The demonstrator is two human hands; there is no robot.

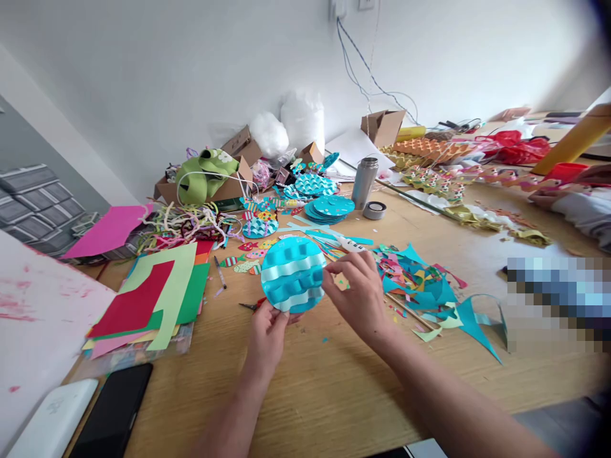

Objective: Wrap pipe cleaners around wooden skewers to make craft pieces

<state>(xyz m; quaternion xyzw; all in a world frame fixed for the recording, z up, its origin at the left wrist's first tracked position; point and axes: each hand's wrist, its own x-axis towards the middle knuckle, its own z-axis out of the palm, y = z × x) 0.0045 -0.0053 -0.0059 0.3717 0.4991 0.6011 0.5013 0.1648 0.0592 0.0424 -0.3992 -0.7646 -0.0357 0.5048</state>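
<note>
A round blue paper disc [293, 273] with wavy strips in blue and pale blue across its face is held up over the table. My left hand [268, 332] pinches its lower edge between thumb and fingers. At the disc's right edge is my right hand [357, 291], thumb and forefinger closed together by the ends of the strips. Small paper fish [248, 267] lie behind the disc, to the left. A stack of plain blue discs [329, 208] rests farther back, near a wavy-stripped disc [260, 227].
Coloured paper sheets [138, 299] and a black phone [112, 413] are at the left. A steel bottle [365, 182] stands at the back beside its lid [375, 210]. Paper scraps [420, 286] spread right of my right hand. Another person's sleeve [585, 213] shows far right.
</note>
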